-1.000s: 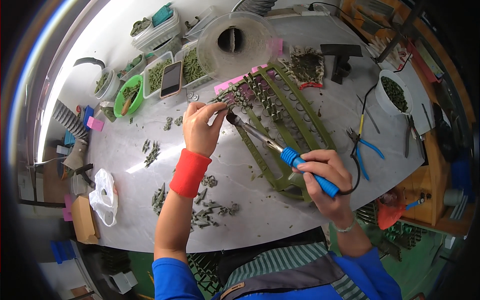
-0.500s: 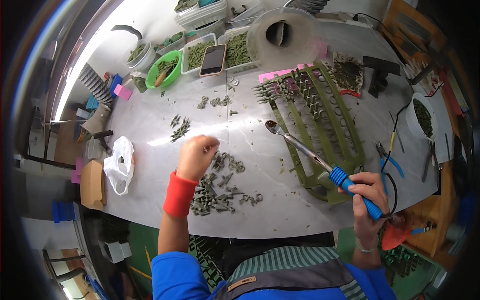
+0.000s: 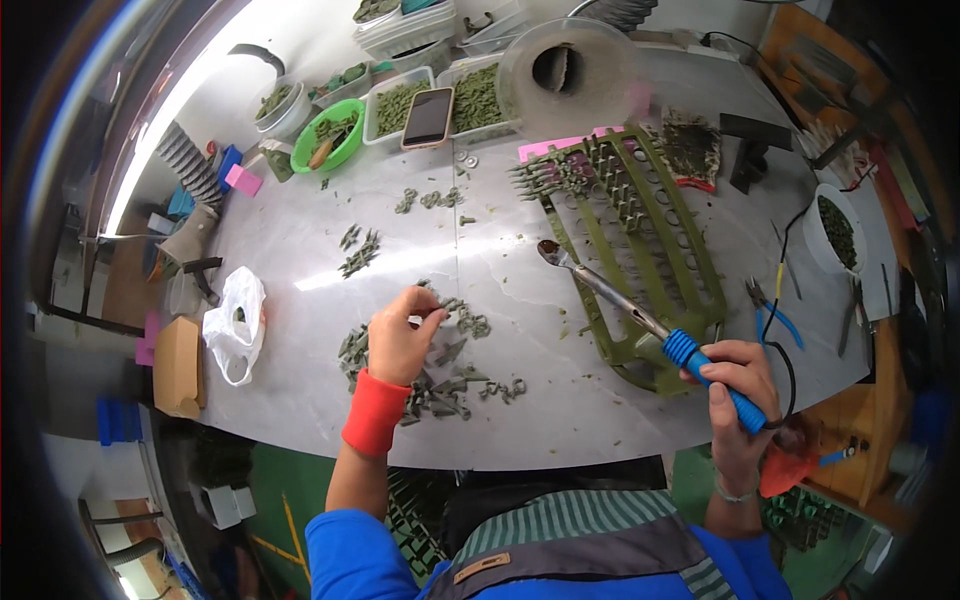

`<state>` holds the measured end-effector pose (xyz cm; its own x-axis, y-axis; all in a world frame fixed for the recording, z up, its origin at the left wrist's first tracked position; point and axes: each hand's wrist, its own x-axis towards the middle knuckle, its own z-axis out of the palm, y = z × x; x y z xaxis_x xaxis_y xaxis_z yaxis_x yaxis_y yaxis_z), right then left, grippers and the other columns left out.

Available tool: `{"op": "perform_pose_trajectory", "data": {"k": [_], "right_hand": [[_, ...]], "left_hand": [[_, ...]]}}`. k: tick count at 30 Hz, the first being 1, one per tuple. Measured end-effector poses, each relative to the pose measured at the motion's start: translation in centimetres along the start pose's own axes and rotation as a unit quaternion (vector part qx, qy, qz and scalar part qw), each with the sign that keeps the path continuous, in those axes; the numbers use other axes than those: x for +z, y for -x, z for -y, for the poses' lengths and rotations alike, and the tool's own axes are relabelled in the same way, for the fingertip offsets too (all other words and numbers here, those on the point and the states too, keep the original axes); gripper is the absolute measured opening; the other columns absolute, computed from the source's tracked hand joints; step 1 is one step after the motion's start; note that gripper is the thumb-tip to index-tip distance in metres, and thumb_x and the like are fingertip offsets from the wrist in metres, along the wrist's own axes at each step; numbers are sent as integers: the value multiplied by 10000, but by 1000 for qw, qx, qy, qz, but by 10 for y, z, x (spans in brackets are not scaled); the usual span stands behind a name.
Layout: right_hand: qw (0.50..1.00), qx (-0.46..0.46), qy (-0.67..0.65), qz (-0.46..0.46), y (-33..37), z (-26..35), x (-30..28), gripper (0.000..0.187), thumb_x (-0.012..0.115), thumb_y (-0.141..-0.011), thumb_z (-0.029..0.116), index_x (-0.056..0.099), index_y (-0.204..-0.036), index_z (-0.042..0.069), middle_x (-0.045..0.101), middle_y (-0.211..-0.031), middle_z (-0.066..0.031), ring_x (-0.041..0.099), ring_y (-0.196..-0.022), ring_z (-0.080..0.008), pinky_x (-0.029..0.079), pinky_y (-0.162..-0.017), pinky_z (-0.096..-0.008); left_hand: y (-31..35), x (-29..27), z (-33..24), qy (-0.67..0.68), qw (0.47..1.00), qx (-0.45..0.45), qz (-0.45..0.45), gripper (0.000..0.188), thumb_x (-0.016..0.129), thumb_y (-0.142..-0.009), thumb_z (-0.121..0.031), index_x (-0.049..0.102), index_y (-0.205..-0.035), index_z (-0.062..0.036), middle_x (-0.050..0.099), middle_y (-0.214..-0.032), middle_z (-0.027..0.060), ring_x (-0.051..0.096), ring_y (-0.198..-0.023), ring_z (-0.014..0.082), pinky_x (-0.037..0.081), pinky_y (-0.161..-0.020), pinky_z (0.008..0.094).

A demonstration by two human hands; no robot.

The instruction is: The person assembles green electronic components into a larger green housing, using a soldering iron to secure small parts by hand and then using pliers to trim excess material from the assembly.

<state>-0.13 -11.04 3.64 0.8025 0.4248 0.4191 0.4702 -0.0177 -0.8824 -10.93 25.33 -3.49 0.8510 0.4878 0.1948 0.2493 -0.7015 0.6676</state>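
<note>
My left hand, below which a red wristband sits, is over a loose pile of small grey-green plastic parts. Its thumb and forefinger are pinched together; whatever is between them is too small to make out. My right hand grips the blue ribbed handle of a corded soldering iron. The iron's spoon-shaped dark tip points up and left, beside an olive-green slotted plastic frame. Rows of small pointed green parts stand on the frame's far section.
Clear tubs of green pieces, a phone and a green bowl line the back, near a large translucent funnel. Blue-handled pliers and a white tub are at right. At left are a plastic bag and cardboard box.
My left hand has shifted slightly toward me and right, over the pile, with thumb and forefinger now pinched. My right hand and the soldering iron have barely moved.
</note>
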Motion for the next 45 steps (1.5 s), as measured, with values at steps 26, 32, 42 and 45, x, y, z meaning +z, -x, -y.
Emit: {"op": "perform_pose_trajectory", "data": {"k": [26, 32, 42, 45], "right_hand": [[998, -49, 15, -26, -22, -49, 13, 158, 653, -825, -14, 708, -971, 15, 646, -1033, -150, 668, -866, -216, 546, -744, -312], [999, -30, 5, -11, -20, -27, 0, 160, 625, -812, -50, 702, -944, -3, 642, -1018, -154, 683, -846, -225, 556, -743, -313], [1000, -13, -15, -15, -4, -16, -15, 117, 586, -843, 10, 654, -931, -24, 611, -1009, -182, 679, -806, -256, 583, -740, -358], [1000, -6, -27, -11, 1, -13, -16, 117, 592, -856, 44, 644, -939, -21, 595, -1018, -186, 671, -802, -264, 585, -733, -368]], "left_hand": [[-115, 76, -83, -108, 952, 275, -84, 136, 790, -776, -181, 762, -907, -158, 726, -839, -43, 573, -875, 189, 408, -802, 358], [-113, 70, -77, -132, 947, 277, -88, 146, 792, -775, -202, 758, -911, -160, 726, -837, -38, 573, -880, 193, 407, -803, 360], [-69, -11, 9, 78, 992, 8, -103, 141, 697, -900, -92, 655, -1003, -6, 708, -883, 53, 660, -781, 111, 516, -708, 260], [-58, -30, 54, 43, 993, -44, -105, 150, 685, -904, -119, 670, -1008, -11, 717, -864, 61, 673, -772, 133, 524, -716, 275]]}}
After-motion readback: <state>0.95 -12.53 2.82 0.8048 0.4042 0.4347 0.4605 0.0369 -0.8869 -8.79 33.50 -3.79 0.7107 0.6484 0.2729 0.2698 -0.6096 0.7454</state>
